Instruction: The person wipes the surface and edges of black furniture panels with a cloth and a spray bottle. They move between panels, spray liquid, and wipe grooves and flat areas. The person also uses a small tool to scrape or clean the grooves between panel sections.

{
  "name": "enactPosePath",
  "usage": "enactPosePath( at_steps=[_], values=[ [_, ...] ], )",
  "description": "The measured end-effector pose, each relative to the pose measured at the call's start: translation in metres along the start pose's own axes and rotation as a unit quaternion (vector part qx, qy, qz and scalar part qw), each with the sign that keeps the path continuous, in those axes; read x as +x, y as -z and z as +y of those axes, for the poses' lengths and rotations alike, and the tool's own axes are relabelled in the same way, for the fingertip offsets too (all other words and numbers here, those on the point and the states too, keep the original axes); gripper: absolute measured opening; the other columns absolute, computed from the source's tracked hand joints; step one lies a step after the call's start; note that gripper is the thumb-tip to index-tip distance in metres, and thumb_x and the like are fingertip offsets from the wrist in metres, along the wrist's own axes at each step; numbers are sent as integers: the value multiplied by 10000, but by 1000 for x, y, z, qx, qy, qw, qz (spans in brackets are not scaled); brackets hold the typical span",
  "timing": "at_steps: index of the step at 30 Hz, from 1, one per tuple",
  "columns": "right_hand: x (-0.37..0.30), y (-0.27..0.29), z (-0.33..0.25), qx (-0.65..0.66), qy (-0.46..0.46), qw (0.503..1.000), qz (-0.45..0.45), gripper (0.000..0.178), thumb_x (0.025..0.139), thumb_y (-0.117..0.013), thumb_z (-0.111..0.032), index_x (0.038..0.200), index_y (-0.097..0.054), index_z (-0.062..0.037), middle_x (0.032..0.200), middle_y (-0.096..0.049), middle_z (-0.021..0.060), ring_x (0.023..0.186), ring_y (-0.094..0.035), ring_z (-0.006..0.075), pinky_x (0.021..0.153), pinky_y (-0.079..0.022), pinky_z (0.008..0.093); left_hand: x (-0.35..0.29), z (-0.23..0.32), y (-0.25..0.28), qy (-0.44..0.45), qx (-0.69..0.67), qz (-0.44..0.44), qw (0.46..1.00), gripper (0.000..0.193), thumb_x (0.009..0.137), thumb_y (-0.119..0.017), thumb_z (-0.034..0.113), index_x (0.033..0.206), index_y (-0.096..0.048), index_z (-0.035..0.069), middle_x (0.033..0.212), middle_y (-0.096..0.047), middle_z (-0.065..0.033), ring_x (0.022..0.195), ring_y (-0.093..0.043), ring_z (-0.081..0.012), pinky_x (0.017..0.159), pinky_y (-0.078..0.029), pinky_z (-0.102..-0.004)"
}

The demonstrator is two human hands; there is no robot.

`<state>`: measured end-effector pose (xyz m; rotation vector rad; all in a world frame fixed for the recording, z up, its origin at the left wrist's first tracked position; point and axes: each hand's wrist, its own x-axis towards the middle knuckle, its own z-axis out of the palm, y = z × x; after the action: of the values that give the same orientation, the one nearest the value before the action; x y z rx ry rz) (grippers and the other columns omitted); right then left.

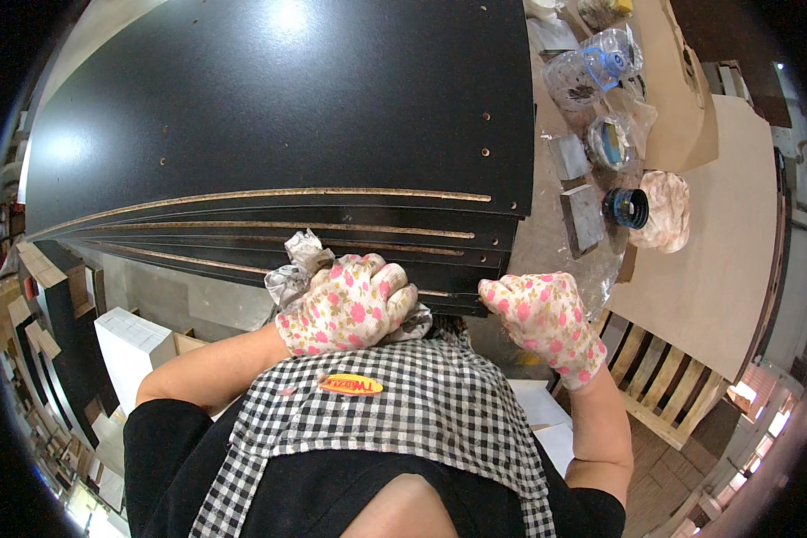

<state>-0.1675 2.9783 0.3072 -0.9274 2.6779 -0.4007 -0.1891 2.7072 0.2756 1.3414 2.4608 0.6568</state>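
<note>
Several black panels (332, 108) lie stacked in front of me, their near edges stepped, with long grooves showing raw brown board. My left hand (354, 305), in a white glove with pink flowers, is closed on a crumpled grey-white rag (303, 257) at the near edge of the stack. Beside the right end of the lowest panels, my right hand (547, 318) wears a matching glove and is closed, its fingers curled and thumb side toward the panel corner. Whatever it may hold is hidden or too small to name.
Right of the panels stand a clear plastic bottle (587, 72) with a blue cap, a clear tub (611, 143), grey blocks (583, 218), a black round container (626, 208) and a crumpled pale cloth (663, 212). Farther right are a beige board (726, 233) and a wooden pallet (663, 377).
</note>
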Motion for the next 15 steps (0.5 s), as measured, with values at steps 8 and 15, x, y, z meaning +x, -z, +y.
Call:
enactPosePath(
  at_steps=[8,15],
  values=[
    [-2,-3,2,22,-4,999,24,239,754,-652,-76,988,-634,-118,722,-616,41,631,-653,224,534,-506,347,-1,-2,-1,-3,-4,-7,1000,335,807,-628,226,1118,-661,107,942,-633,-80,870,-641,-281,689,-534,-414],
    [0,-5,0,44,-13,998,49,199,785,-611,-100,976,-609,-152,778,-611,17,707,-666,205,555,-513,360,0,-2,0,0,-9,-2,1000,334,803,-638,214,1115,-661,96,953,-625,-82,878,-634,-280,699,-529,-414]
  ],
)
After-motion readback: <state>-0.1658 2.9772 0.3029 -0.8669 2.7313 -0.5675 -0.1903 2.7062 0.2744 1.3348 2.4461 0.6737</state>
